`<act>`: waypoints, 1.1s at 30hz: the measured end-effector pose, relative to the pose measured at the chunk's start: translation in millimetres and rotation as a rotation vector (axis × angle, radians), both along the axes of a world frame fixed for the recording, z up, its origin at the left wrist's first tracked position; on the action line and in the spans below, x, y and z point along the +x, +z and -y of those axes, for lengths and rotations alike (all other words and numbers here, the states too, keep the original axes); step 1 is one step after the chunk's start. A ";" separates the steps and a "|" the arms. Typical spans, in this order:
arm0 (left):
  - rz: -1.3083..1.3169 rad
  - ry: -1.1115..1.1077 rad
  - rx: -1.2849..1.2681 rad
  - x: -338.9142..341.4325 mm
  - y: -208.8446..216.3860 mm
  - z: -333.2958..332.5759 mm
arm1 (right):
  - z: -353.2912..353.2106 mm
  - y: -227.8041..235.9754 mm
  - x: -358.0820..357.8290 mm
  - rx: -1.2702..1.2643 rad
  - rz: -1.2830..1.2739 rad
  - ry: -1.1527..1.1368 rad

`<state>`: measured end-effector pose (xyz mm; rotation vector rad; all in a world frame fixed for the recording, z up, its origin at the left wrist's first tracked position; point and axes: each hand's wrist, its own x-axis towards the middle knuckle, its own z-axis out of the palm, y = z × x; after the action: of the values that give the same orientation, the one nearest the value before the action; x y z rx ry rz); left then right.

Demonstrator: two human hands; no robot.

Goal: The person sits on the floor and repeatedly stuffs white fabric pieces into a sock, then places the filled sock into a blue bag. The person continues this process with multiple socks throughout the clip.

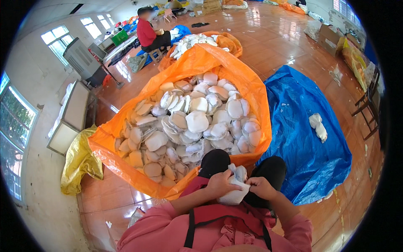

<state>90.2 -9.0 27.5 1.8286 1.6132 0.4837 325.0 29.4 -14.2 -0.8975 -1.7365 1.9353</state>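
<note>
A white, soft-looking pad point(233, 196) is held over my lap, folded or bunched at its top. My left hand point(219, 185) is closed on its left side, the fingers partly behind it. At its right edge my right hand point(262, 187) pinches the material. Right in front of my knees stands a large orange sack point(184, 67), its mouth spread wide. Heaped inside it are many rounded white pads point(197, 122), some slightly grey or cream. To the right a crumpled white bundle point(318, 127) lies on a blue plastic sheet point(289, 113).
Beyond the sack, a person in red point(147, 33) sits on a stool beside another orange sack point(231, 42) of white pieces. A yellow sack point(79, 164) lies at the left by a white cabinet point(71, 122). A dark chair point(371, 105) and cardboard box point(329, 40) stand right.
</note>
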 end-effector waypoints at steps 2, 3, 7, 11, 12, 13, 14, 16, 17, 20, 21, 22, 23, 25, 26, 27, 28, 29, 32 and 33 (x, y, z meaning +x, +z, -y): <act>-0.040 -0.132 -0.095 0.0 10.8 -0.2 | -6.7 15.1 5.9 0.036 0.072 0.277; -0.030 -0.123 -0.090 1.6 10.9 1.3 | -8.2 20.8 8.3 0.120 0.121 0.294; 0.012 0.051 0.113 -0.2 13.1 1.4 | -6.9 20.9 18.0 0.016 0.085 0.037; 0.236 0.247 0.127 -9.7 10.6 -1.2 | 7.3 23.5 9.2 0.073 -0.084 -0.237; 0.244 0.269 0.119 -5.3 16.2 -0.7 | 13.9 19.9 2.8 0.024 -0.164 -0.264; 0.250 0.291 0.110 -1.8 20.9 -0.1 | 20.3 15.3 -4.5 -0.027 -0.246 -0.290; 0.317 0.302 0.131 1.2 24.7 0.1 | 25.3 8.7 -10.9 0.001 -0.275 -0.341; 0.452 0.324 0.175 5.9 29.0 -0.3 | 36.3 1.1 -26.2 -0.039 -0.374 -0.488; 0.438 0.314 0.175 6.7 27.4 -0.6 | 39.6 -4.9 -30.5 -0.058 -0.425 -0.561; 0.387 0.301 0.172 5.0 18.4 0.8 | 40.7 -3.9 -42.7 -0.032 -0.505 -0.591; 0.366 0.300 0.172 4.2 16.9 1.4 | 41.3 0.8 -46.1 -0.038 -0.539 -0.613; 0.351 0.295 0.174 4.1 15.0 0.6 | 41.3 -2.2 -44.7 -0.062 -0.511 -0.587; 0.321 0.287 0.184 3.2 10.6 1.0 | 41.5 -8.5 -42.5 -0.087 -0.484 -0.560; 0.263 0.271 0.202 2.5 2.8 3.2 | 44.8 -16.8 -41.6 -0.152 -0.468 -0.525; 0.264 0.265 0.226 3.7 1.8 3.7 | 47.4 -19.4 -42.2 -0.192 -0.479 -0.519; 0.265 0.260 0.251 5.4 1.7 4.2 | 49.5 -20.7 -42.1 -0.233 -0.491 -0.511; 0.269 0.255 0.274 6.6 1.4 5.1 | 52.8 -17.7 -39.8 -0.293 -0.498 -0.481; 0.263 0.246 0.269 6.9 1.2 5.7 | 53.3 -17.5 -40.3 -0.286 -0.504 -0.494; 0.243 0.231 0.252 7.3 -0.4 5.1 | 52.4 -15.8 -43.5 -0.291 -0.529 -0.508; 0.236 0.233 0.246 7.0 -3.4 3.9 | 52.3 -15.4 -43.7 -0.308 -0.540 -0.496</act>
<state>97.3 -12.9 24.2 1.6832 1.6663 1.0027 281.3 -22.9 -29.6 -0.7195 -0.8348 1.8864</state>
